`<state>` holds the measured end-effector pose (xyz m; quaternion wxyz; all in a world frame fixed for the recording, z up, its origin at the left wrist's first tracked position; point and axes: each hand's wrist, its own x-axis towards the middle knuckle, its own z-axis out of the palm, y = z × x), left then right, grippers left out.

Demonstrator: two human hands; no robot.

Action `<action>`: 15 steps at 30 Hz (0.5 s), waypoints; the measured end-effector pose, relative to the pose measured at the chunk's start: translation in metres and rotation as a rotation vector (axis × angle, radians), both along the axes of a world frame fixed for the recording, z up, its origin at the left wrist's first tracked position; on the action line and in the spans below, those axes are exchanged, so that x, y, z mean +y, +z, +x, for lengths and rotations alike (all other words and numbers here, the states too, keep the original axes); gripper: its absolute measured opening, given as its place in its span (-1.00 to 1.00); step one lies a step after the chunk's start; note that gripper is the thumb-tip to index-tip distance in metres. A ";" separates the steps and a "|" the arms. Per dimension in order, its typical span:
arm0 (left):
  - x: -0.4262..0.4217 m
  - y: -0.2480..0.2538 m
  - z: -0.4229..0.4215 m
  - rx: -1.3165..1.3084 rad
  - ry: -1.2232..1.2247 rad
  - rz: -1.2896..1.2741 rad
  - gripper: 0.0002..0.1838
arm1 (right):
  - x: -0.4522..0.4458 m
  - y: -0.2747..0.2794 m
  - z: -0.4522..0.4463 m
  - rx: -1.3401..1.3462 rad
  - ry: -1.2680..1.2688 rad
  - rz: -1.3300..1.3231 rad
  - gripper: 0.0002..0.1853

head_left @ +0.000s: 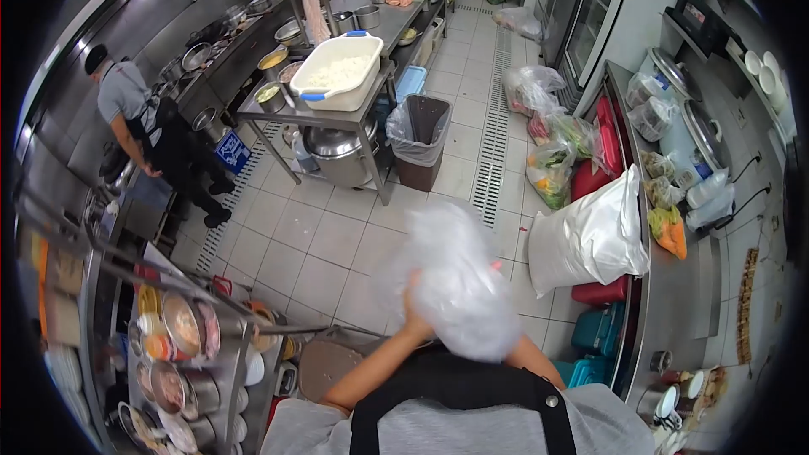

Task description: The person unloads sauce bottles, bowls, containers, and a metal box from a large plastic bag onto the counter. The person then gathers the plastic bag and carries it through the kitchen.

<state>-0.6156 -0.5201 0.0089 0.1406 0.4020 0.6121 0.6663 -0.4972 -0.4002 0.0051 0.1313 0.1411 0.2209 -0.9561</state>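
A bulky clear plastic bag [459,286], whitish and smeared by motion, is held up in front of my chest. What it contains, if anything, cannot be made out. My left hand [415,307] grips its left side, fingers closed against the plastic. My right forearm runs up behind the bag, which covers most of that hand; only a pinkish bit of my right hand [495,265] shows at the bag's right edge, closed on the plastic. Below the bag are my black apron [455,388] and grey sleeves.
A large white sack [586,232] stands at right beside vegetable bags [552,168]. Ahead are a lined bin [419,131] and a steel table [261,109] bearing a white tub [316,101]. A shelf with pots [202,396] is at left. A co-worker [147,118] stands at the far-left counter.
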 end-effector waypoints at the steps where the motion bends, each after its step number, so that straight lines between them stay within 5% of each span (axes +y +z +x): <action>1: 0.019 -0.004 0.003 -0.002 -0.060 -0.029 -0.32 | 0.022 -0.002 -0.005 -0.048 -0.019 0.107 -0.24; 7: 0.132 -0.025 -0.077 0.010 -0.142 -0.159 -0.31 | 0.162 -0.013 -0.058 -0.226 -0.126 0.642 -0.35; 11: 0.222 -0.022 -0.143 0.024 -0.099 -0.206 -0.30 | 0.237 0.013 -0.121 -0.056 -0.584 1.068 -0.57; 15: 0.312 -0.011 -0.199 0.019 -0.063 -0.230 -0.29 | 0.326 0.016 -0.187 0.058 -0.789 1.310 -0.58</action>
